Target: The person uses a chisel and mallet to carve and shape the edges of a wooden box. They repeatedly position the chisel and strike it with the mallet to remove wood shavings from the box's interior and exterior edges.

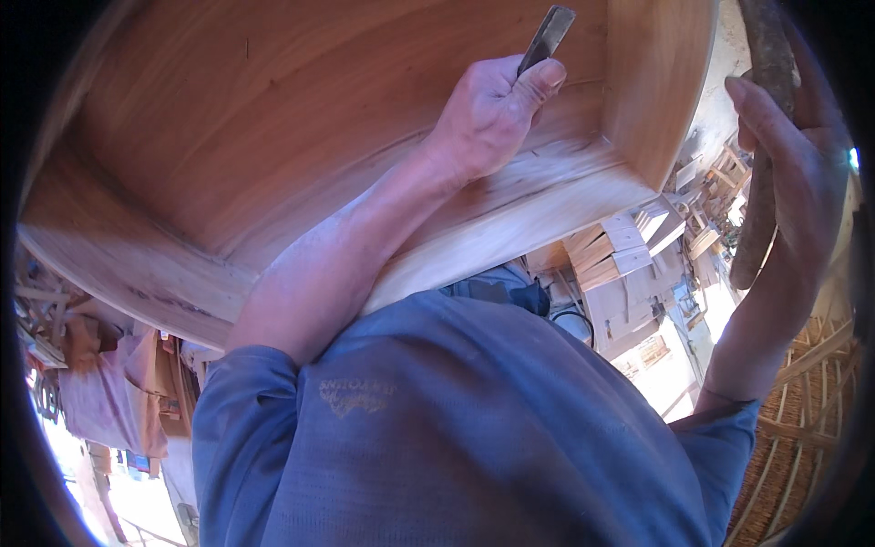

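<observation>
My left hand is closed around a chisel. Its flat grey metal end sticks up past my thumb, and the rest is hidden in my fist. Behind that hand stretches a large brown wooden piece with a recessed panel and a raised frame edge. My left forearm crosses the paler near edge of this piece. Raised at the far right, my right hand grips a thick, rough wooden stick, which runs both above and below the fingers. The stick is apart from the chisel.
Beyond the near edge stand stacked pale boards and scattered wood pieces. Cloth hangs at the lower left. A slatted, woven-looking surface shows at the lower right.
</observation>
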Tool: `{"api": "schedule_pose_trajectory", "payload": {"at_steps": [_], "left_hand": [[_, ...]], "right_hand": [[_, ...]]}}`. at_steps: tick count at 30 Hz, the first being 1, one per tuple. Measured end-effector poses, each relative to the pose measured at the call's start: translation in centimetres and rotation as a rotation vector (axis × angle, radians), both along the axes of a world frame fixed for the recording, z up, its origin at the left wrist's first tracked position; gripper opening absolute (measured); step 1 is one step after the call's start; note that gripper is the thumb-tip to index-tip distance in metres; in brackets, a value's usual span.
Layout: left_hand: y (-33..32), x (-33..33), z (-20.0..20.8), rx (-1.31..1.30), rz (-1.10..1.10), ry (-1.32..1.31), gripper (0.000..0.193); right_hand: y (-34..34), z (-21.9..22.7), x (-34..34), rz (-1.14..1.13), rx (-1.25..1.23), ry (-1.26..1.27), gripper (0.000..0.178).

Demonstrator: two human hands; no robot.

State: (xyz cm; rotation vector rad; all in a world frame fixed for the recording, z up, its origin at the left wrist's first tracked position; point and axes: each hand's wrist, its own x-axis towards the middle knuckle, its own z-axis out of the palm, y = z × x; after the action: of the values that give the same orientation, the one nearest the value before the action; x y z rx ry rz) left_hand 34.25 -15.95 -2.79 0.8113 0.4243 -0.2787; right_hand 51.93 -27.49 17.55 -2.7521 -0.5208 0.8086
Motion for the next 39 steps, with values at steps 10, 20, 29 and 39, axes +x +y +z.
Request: {"api": "schedule_pose_trajectory", "payload": {"at_steps": [10,20,29,39], "left_hand": [[-0.3,0.0,0.0,0.045,-0.012,-0.02,0.056],[1.6,-0.2,1.2,0.013,0.212,0.058,0.05],[1.2,-0.4,-0.4,-0.043,0.152,0.137,0.056],[0.2,-0.5,-0.6,-0.091,0.128,0.174,0.053]], "right_hand": [[0.0,0.8,1.1,0.078,-0.039,0.075,0.069],[-1.7,1.9,0.5,-0.094,-0.055,-0.114,0.068],[-1.7,-0.5,-4.2,-0.261,0.124,0.184,0.077],[-2.6,-1.2,-4.2,-0.221,0.053,0.135,0.08]]}}
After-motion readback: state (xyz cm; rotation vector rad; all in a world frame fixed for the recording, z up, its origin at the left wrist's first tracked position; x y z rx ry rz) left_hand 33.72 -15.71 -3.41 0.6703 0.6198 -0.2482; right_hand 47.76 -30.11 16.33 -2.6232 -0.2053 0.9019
